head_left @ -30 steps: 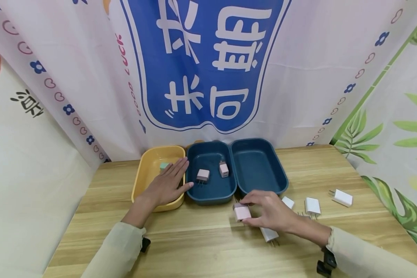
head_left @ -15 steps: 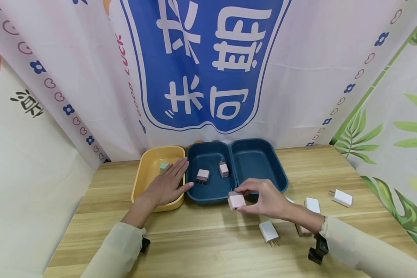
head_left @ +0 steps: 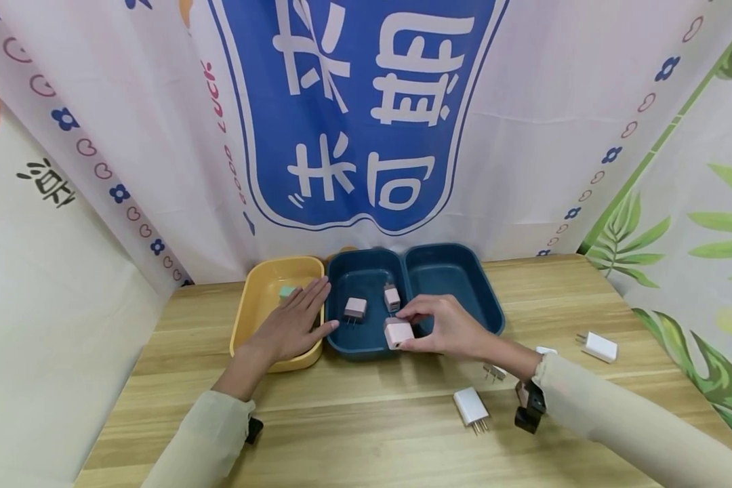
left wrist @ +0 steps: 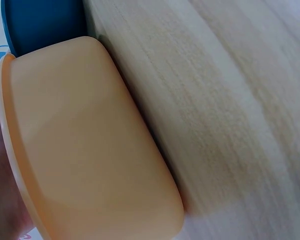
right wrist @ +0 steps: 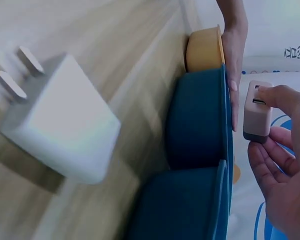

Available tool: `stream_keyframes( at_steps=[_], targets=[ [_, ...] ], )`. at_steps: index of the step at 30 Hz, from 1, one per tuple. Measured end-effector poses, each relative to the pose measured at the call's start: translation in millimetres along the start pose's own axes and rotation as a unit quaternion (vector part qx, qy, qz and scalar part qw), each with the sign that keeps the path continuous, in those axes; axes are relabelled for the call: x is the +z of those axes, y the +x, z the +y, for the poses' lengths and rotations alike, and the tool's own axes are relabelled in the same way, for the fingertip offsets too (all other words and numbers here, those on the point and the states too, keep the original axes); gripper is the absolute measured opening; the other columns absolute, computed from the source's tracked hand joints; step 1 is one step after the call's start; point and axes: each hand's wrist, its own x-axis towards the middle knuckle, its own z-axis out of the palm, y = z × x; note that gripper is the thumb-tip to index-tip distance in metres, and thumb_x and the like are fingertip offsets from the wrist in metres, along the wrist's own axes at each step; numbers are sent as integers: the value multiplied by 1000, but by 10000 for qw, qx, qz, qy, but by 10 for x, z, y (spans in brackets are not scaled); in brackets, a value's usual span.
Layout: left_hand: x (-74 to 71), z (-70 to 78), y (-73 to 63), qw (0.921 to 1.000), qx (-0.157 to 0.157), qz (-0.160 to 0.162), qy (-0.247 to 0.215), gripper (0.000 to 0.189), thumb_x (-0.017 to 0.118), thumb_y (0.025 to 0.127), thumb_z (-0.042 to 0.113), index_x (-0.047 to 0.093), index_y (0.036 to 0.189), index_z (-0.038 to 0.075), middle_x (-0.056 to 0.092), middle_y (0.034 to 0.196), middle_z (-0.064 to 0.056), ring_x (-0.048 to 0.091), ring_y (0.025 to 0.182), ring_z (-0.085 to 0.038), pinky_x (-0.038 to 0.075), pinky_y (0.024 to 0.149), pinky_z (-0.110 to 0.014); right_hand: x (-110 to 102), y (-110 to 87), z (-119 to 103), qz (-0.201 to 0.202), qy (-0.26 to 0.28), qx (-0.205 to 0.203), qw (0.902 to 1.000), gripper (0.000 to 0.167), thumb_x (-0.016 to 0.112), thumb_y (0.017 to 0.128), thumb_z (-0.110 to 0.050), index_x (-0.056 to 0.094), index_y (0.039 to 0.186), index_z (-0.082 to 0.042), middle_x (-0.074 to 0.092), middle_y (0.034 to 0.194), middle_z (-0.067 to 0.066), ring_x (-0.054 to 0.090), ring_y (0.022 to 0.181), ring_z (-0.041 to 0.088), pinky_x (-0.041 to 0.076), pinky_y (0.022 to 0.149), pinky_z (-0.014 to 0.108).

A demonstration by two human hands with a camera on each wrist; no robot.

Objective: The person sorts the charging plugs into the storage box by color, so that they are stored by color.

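My right hand (head_left: 450,331) pinches a pink wall charger (head_left: 398,333) between thumb and fingers over the front rim of the middle blue bin (head_left: 366,266). The right wrist view shows the same charger (right wrist: 258,111) with its USB ports at one end. Two more pink chargers, one at the left (head_left: 356,308) and one at the back right (head_left: 392,298), lie inside that bin. My left hand (head_left: 291,327) rests with fingers extended across the right side of the yellow bin (head_left: 240,318). A small green block (head_left: 287,291) shows beyond its fingers, partly covered.
To the right stands a second blue bin (head_left: 445,268), touching the middle one. A white charger (head_left: 471,405) lies near the front and another (head_left: 600,346) farther right. Prongs of a charger (head_left: 495,372) and other pieces show from under the right forearm. A printed curtain (head_left: 524,169) hangs behind.
My right hand has carried the pink charger left and away from me, from above the table to the middle bin's front rim. My left hand has stayed still.
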Motion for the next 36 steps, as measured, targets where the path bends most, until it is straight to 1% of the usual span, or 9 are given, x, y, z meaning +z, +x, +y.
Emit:
stream_keyframes(
  at_steps=[3,10,16,19,23,26,31,36],
  targets=[
    [1,-1,-5,10000,-20,2,17,89,34,108,69,12,171,9,6,179,-7,8,165,-28,10,134,-50,11,100,20,-55,-45,20,10000,42,95,80,-24,81,116,-8,78,111,4,74,93,19,65,81,43],
    [12,-1,-9,10000,-46,-9,56,91,34,107,70,12,171,9,6,179,-8,9,165,-29,10,133,-51,88,304,81,-194,-178,142,9996,41,95,80,-26,81,114,-7,78,110,4,74,94,16,64,84,32],
    [17,0,-9,9999,-82,-25,81,91,32,106,72,11,171,11,6,179,-7,9,165,-29,10,133,-51,208,450,159,-282,-249,99,9992,42,94,81,-27,81,115,-6,78,111,7,75,96,19,65,85,36],
    [18,-2,-6,9999,-77,-26,74,92,32,106,72,12,171,11,6,179,-7,9,165,-29,10,133,-51,267,516,192,-363,-314,109,9988,42,93,82,-28,81,116,-7,78,108,4,75,95,19,64,85,33],
    [22,2,3,10000,-68,-24,66,92,32,106,72,13,171,10,6,179,-7,9,165,-29,10,133,-51,343,572,223,-459,-262,72,9986,40,94,82,-26,81,114,-7,77,104,3,73,93,20,64,84,32],
    [24,6,8,10000,-68,-11,70,91,32,106,72,13,171,10,6,179,-7,10,165,-30,10,133,-51,390,592,227,-489,-225,51,9985,39,94,82,-25,81,114,-6,77,104,4,73,92,21,64,84,34],
    [20,3,7,10000,-59,-9,78,91,32,107,71,12,171,10,6,179,-7,10,165,-30,10,133,-51,447,620,224,-539,-405,76,9977,40,94,82,-28,81,115,-7,78,107,4,71,94,16,62,84,30],
    [13,2,8,9999,-51,-34,85,90,32,107,70,11,171,10,5,179,-7,9,165,-29,10,133,-51,483,655,229,-527,-553,103,9970,41,94,82,-30,81,115,-8,78,107,3,71,94,14,61,84,27]
  ],
)
